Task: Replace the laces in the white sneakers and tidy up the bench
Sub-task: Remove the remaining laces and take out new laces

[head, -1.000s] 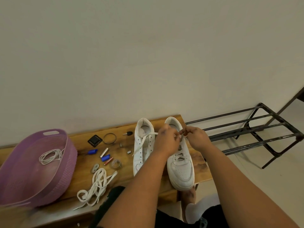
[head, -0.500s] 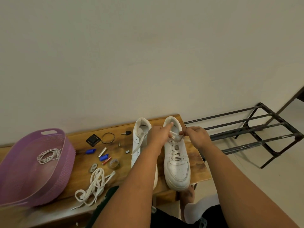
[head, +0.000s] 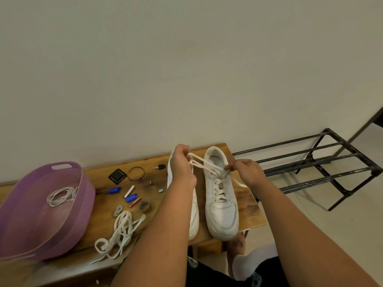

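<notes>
White sneakers stand side by side on the right part of the wooden counter (head: 250,212), heels toward the wall. We see the right sneaker (head: 220,204) in full; the left sneaker (head: 193,216) is mostly hidden behind the left forearm. Our left hand (head: 182,164) is raised above the left sneaker's heel, its fingers (head: 185,149) curled and pinching the white lace (head: 204,162), which runs in two strands to the right sneaker's top eyelets. Our right hand (head: 245,171) pinches the same lace beside these eyelets. A loose pile of old laces (head: 119,235) lies near the front edge. At left, the purple basket (head: 83,195) holds a thin coiled cord (head: 61,195).
</notes>
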